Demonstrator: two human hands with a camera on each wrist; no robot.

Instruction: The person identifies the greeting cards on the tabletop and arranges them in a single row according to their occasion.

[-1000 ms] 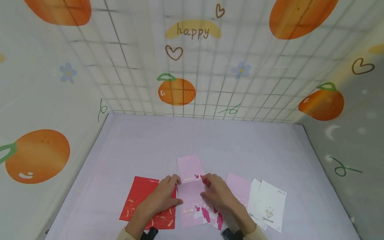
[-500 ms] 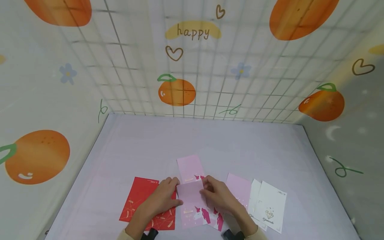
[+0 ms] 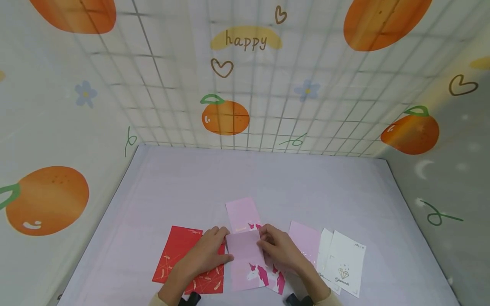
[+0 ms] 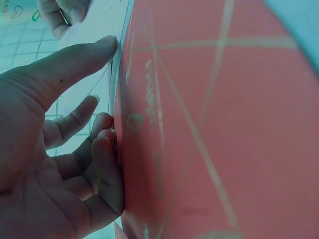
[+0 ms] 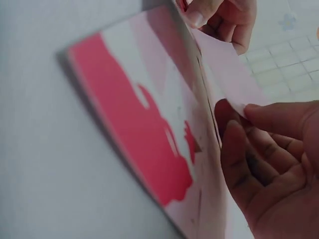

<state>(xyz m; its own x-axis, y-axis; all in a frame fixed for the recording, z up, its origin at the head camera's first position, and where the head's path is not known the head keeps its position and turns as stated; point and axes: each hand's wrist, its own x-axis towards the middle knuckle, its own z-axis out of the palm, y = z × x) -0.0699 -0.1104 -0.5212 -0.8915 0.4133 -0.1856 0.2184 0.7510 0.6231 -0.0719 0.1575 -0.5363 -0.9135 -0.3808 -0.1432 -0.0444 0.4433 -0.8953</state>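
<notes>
A pink card with a white-and-magenta unicorn (image 3: 246, 263) lies in the middle of the head view, overlapping another pink unicorn card (image 3: 276, 281) under its lower right. My left hand (image 3: 208, 248) holds its left edge, thumb along the side and fingers near the upper corner. With thumb and index finger, my right hand (image 3: 281, 246) pinches the upper right edge. The right wrist view shows that pink part (image 5: 232, 67) raised between both hands. In the left wrist view, my left thumb and curled fingers (image 4: 107, 149) meet the edge beside the red card (image 4: 209, 119).
Under my left forearm lies the red card with pale line prints. Behind the hands is another pink card (image 3: 242, 211). To the right are a further pink card (image 3: 304, 238) and two overlapping white cards (image 3: 346, 259), the top one printed with a diamond. A fruit-print curtain surrounds the white tabletop (image 3: 183, 182).
The right fingers have shifted slightly down and now pinch the card's upper right edge, where they were curled over it before. The left hand has barely moved.
</notes>
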